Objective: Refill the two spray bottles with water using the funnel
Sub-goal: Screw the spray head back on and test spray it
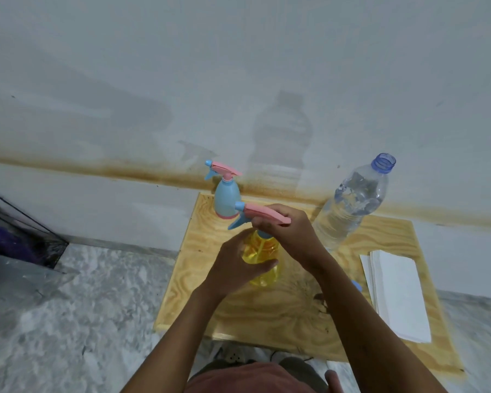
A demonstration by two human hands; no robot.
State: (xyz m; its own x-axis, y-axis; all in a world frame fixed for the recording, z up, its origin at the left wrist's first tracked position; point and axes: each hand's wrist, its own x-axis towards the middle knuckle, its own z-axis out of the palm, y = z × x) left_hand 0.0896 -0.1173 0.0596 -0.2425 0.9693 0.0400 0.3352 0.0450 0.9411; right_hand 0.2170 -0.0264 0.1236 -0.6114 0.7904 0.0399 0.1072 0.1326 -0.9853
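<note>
Head view: left hand (237,268) grips yellow bottle (262,250); water bottle (349,206) part-full.

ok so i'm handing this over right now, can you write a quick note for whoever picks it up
The left hand grips the yellow spray bottle by its body, upright on the wooden board.
The right hand grips its spray head at the neck; being screwed on or off, cannot tell.
The blue spray bottle stands behind, head on.
The water bottle stands uncapped at right, partly full.
No funnel clearly in view. Fill levels unclear.
Likely left: head off, funnel in, pour, recap, for each unfilled bottle.
</note>
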